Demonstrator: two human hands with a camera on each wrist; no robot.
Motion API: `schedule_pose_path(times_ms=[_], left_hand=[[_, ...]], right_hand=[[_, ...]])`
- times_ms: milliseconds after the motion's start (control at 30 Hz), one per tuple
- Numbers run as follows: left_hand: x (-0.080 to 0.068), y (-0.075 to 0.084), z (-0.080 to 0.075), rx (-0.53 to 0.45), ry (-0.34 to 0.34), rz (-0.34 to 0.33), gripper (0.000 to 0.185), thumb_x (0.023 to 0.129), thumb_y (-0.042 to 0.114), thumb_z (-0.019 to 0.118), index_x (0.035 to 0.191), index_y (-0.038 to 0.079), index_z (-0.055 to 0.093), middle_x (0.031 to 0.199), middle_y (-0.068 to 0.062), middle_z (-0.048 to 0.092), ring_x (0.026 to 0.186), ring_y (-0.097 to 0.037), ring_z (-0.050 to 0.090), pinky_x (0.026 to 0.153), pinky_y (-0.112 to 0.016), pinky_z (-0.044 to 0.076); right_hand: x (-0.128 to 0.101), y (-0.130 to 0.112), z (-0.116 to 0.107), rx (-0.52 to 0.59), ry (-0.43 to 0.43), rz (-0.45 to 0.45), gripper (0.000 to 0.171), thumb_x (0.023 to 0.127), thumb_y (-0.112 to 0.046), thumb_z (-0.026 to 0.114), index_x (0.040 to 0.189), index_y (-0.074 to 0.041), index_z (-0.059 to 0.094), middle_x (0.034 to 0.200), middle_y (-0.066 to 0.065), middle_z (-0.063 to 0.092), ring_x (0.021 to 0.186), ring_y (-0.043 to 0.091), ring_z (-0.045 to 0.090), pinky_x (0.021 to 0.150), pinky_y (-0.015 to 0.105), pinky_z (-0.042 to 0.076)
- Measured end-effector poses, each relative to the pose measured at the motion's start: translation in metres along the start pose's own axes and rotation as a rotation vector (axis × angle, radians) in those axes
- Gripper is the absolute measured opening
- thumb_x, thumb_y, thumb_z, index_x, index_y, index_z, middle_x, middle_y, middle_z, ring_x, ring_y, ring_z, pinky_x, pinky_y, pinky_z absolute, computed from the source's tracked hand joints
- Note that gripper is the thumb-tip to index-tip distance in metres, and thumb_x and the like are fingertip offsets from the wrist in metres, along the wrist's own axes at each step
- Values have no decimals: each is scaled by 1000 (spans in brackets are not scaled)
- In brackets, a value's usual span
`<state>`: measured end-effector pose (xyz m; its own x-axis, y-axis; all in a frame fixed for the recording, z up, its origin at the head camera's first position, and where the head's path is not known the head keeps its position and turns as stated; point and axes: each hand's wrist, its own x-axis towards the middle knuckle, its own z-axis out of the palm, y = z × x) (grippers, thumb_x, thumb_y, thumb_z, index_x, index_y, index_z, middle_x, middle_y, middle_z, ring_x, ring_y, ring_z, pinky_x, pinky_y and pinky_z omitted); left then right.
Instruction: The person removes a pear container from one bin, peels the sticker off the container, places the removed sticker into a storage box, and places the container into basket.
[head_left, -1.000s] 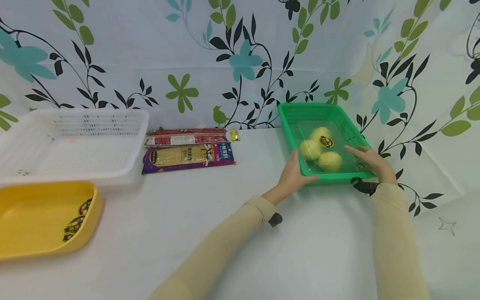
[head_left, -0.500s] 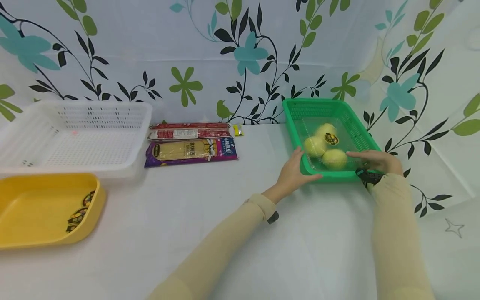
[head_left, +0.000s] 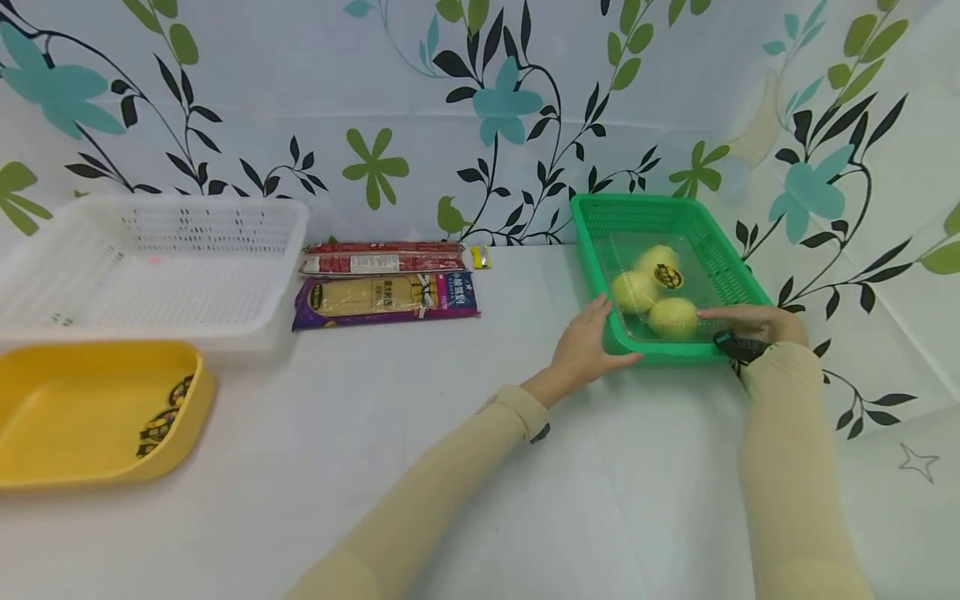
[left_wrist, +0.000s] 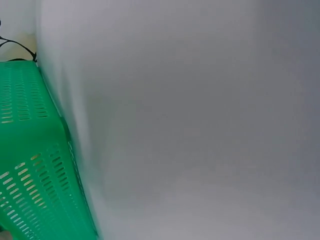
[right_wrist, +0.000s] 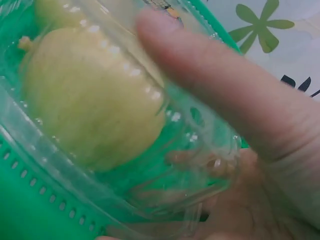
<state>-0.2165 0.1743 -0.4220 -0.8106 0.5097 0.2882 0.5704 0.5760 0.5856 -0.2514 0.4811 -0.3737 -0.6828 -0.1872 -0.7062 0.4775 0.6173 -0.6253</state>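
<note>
A clear plastic box point(head_left: 701, 292) with three pale yellow-green round fruits point(head_left: 672, 318) lies inside the green basket point(head_left: 630, 350). On its lid is a black and yellow round label point(head_left: 668, 277). My right hand point(head_left: 757, 321) grips the box at its right end. In the right wrist view the thumb lies over the lid of the clear box point(right_wrist: 60, 165), and fingers show beneath through the plastic. My left hand point(head_left: 583, 346) holds the basket's near left corner, thumb along the front and fingers on the left side. The left wrist view shows the basket's outer wall point(left_wrist: 35, 135).
A white basket point(head_left: 277, 292) stands at the left behind a yellow tray point(head_left: 180, 433) with black stickers. Between the baskets lie a purple pack of noodles point(head_left: 386, 298), red long packets point(head_left: 382, 262) and a small yellow packet point(head_left: 481, 257). Patterned cloth point(head_left: 247, 100) hangs behind.
My right hand has moved from spread above the box's right side down to its end, with the thumb now over it. The left hand stays at the basket's corner. The view shifts slightly.
</note>
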Motion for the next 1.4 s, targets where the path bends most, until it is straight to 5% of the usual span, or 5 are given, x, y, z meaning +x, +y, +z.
schedule_pose_path(times_ms=[367, 667, 1400], left_hand=[[2, 5, -3, 24, -10, -20, 87, 74, 55, 64, 138, 6, 31, 144, -5, 23, 129, -15, 22, 102, -26, 22], [1, 3, -4, 4, 2, -38, 85, 73, 54, 65, 137, 7, 33, 144, -3, 24, 128, -16, 25, 101, -27, 23], [2, 2, -1, 28, -5, -27, 85, 73, 53, 65, 136, 4, 35, 144, -4, 25, 128, -16, 25, 101, -25, 23]], right_hand=[[0, 1, -5, -107, -55, 3, 93, 89, -45, 44, 133, 10, -17, 134, 34, -23, 121, 49, -17, 98, 60, 2], [4, -1, -2, -35, -49, -40, 84, 91, -38, 47, 138, 8, -6, 139, 33, -11, 125, 45, -14, 99, 58, 0], [-4, 7, 5, 176, 104, -121, 88, 87, -29, 57, 137, 8, -5, 140, 25, -22, 125, 42, -16, 101, 53, 0]])
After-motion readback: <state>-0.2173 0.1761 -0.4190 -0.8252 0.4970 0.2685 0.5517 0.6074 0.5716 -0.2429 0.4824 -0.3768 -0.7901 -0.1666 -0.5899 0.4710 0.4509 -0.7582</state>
